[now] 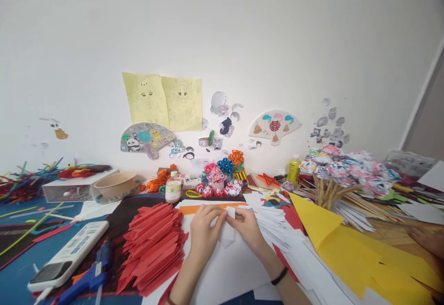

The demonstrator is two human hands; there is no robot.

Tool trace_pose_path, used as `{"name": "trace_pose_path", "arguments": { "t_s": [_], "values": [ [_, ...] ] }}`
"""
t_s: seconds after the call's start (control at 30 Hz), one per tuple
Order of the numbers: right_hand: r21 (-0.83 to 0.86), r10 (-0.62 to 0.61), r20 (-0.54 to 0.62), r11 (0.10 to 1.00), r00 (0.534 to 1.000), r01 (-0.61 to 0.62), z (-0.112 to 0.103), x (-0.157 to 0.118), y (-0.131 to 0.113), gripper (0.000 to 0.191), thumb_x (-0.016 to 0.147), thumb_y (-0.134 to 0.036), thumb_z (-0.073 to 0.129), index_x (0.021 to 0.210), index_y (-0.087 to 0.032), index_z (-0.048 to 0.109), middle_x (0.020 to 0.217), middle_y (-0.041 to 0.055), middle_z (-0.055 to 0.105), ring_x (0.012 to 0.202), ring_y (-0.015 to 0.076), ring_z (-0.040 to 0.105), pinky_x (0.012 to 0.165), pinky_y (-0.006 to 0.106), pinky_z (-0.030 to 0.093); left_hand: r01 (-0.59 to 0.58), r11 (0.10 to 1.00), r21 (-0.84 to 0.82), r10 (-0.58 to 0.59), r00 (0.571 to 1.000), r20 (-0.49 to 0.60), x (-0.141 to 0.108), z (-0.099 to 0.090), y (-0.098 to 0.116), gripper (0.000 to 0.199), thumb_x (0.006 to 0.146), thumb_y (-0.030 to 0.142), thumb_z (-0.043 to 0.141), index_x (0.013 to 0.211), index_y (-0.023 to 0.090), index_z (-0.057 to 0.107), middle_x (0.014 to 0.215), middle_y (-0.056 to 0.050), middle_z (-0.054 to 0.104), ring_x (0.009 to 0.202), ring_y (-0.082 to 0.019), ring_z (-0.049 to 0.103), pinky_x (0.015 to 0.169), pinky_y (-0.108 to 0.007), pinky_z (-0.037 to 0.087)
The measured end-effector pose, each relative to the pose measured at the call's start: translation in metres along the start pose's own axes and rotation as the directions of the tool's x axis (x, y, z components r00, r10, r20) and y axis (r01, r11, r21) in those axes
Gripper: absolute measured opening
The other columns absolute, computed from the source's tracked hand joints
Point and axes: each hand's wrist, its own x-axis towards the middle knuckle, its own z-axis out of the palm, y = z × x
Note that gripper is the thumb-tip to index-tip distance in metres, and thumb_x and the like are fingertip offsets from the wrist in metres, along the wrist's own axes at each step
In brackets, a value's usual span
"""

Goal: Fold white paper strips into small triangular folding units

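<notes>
Both hands meet over white sheets point(222, 275) at the middle of the table. A small folded piece of white paper point(227, 235) is pinched between them. My left hand point(207, 231) closes thumb and fingers on its upper left edge. On its upper right edge, my right hand point(245, 228) pinches with thumb and forefinger. The paper's lower end points down over the sheets. Red folded paper strips point(154, 249) lie in a pile left of my left hand. White paper strips point(274, 226) spread out to the right of my right hand.
A blue glue gun point(92, 275) and a white power strip point(71, 254) lie at the left. Yellow paper point(360, 254) covers the right side. Behind stand a small bottle point(173, 188), paper flowers point(347, 168) on sticks and a tan bowl point(114, 187). Another person's hand point(428, 240) rests at far right.
</notes>
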Motion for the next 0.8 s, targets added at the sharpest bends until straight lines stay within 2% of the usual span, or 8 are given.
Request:
{"name": "trace_pose_path", "arguments": {
  "t_s": [0.07, 0.13, 0.23, 0.33, 0.4, 0.47, 0.6, 0.8],
  "values": [
    [-0.09, -0.011, -0.027, 0.996, 1.0, 0.009, -0.001, 0.001, 0.001, 0.042, 0.073, -0.049, 0.064, 0.053, -0.016, 0.045, 0.053, -0.0055, 0.032, 0.051, 0.0086, 0.03, 0.045, 0.021, 0.024, 0.142, 0.983, -0.117, -0.142, 0.99, 0.014, 0.002, 0.001, -0.004, 0.022, 0.085, 0.033, 0.055, 0.075, 0.02, 0.068, 0.082, -0.004, 0.069, 0.075, -0.018, 0.059, 0.065, -0.027, 0.043],
    [-0.167, -0.035, -0.05, 0.986, 0.998, 0.026, -0.002, 0.001, 0.001, 0.046, 0.072, -0.047, 0.065, 0.049, -0.018, 0.038, 0.052, -0.0065, 0.025, 0.05, 0.0079, 0.024, 0.044, 0.022, 0.02, 0.285, 0.935, -0.211, -0.278, 0.959, 0.062, 0.003, 0.002, -0.01, 0.022, 0.081, 0.038, 0.059, 0.078, 0.019, 0.069, 0.08, -0.004, 0.069, 0.068, -0.017, 0.058, 0.058, -0.025, 0.043],
    [-0.205, -0.055, -0.069, 0.978, 0.996, 0.04, -0.003, 0.001, -0.001, 0.047, 0.071, -0.046, 0.065, 0.047, -0.018, 0.037, 0.05, -0.0067, 0.025, 0.048, 0.0078, 0.025, 0.043, 0.022, 0.021, 0.412, 0.864, -0.289, -0.384, 0.911, 0.15, 0.003, 0.005, -0.019, 0.028, 0.075, 0.043, 0.063, 0.077, 0.016, 0.068, 0.076, -0.004, 0.069, 0.063, -0.016, 0.056, 0.057, -0.024, 0.042],
    [-0.056, -0.035, -0.009, 0.998, 0.999, 0.035, -0.004, 0.0, -0.008, 0.035, 0.071, -0.046, 0.067, 0.059, -0.016, 0.057, 0.054, -0.0026, 0.046, 0.053, 0.0124, 0.045, 0.049, 0.023, 0.037, 0.441, 0.839, -0.318, -0.394, 0.896, 0.205, 0.002, 0.008, -0.022, 0.031, 0.074, 0.045, 0.064, 0.074, 0.014, 0.067, 0.071, -0.004, 0.067, 0.062, -0.015, 0.054, 0.058, -0.023, 0.041],
    [0.086, -0.029, 0.053, 0.996, 0.998, 0.025, -0.004, -0.001, -0.012, 0.031, 0.071, -0.045, 0.069, 0.078, -0.014, 0.067, 0.07, 0.0033, 0.062, 0.068, 0.0195, 0.058, 0.063, 0.028, 0.047, 0.453, 0.827, -0.333, -0.403, 0.891, 0.211, 0.001, 0.009, -0.022, 0.032, 0.074, 0.046, 0.063, 0.074, 0.013, 0.067, 0.07, -0.003, 0.066, 0.062, -0.015, 0.054, 0.059, -0.023, 0.041],
    [0.16, -0.011, 0.096, 0.987, 0.995, -0.004, -0.006, -0.002, -0.014, 0.037, 0.07, -0.044, 0.071, 0.091, -0.014, 0.069, 0.083, 0.0077, 0.068, 0.08, 0.0247, 0.063, 0.074, 0.035, 0.05, 0.465, 0.815, -0.346, -0.422, 0.885, 0.196, 0.001, 0.01, -0.022, 0.033, 0.074, 0.046, 0.062, 0.073, 0.013, 0.067, 0.069, -0.003, 0.066, 0.063, -0.015, 0.054, 0.059, -0.023, 0.041],
    [0.148, 0.079, 0.157, 0.984, 0.984, -0.103, -0.008, -0.001, -0.009, 0.041, 0.066, -0.046, 0.074, 0.089, -0.012, 0.072, 0.08, 0.0107, 0.071, 0.082, 0.0285, 0.066, 0.074, 0.039, 0.051, 0.483, 0.797, -0.362, -0.459, 0.874, 0.158, 0.001, 0.009, -0.023, 0.034, 0.073, 0.046, 0.063, 0.075, 0.013, 0.067, 0.07, -0.004, 0.065, 0.063, -0.015, 0.053, 0.058, -0.023, 0.04],
    [0.16, 0.063, 0.124, 0.984, 0.99, -0.083, -0.003, -0.001, -0.001, 0.037, 0.067, -0.047, 0.072, 0.08, -0.012, 0.073, 0.073, 0.0068, 0.069, 0.07, 0.0231, 0.065, 0.063, 0.033, 0.051, 0.528, 0.737, -0.422, -0.504, 0.845, 0.177, 0.0, 0.011, -0.024, 0.035, 0.071, 0.048, 0.065, 0.074, 0.013, 0.065, 0.068, -0.002, 0.062, 0.061, -0.013, 0.05, 0.055, -0.021, 0.038]
  ]
}}
